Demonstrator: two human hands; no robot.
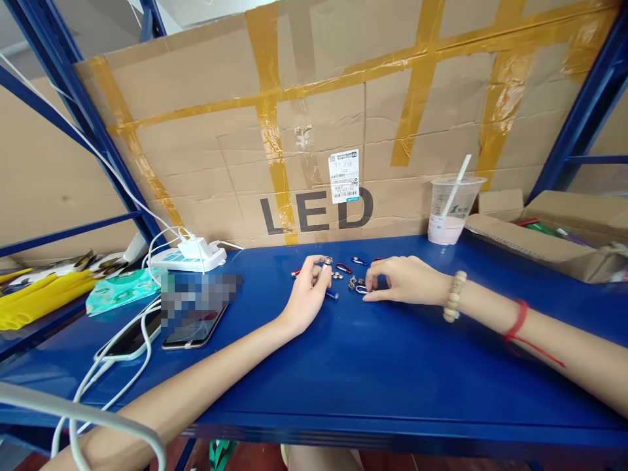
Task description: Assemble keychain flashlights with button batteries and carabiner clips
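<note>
Head view; right fingers [377, 296] at carabiner [361, 289].

Held piece [328, 260] part-hidden, phone [193, 337] part-pixelated, open carton [520, 246] cropped

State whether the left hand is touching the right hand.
Apart: the head view shows blue tabletop between the left hand and right hand.

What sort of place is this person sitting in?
Probably a small workshop or storeroom, though I can't be certain. A blue metal shelf serves as a workbench, a big taped cardboard sheet marked "LED" stands behind it, and small carabiner-like clips lie on top.
</note>
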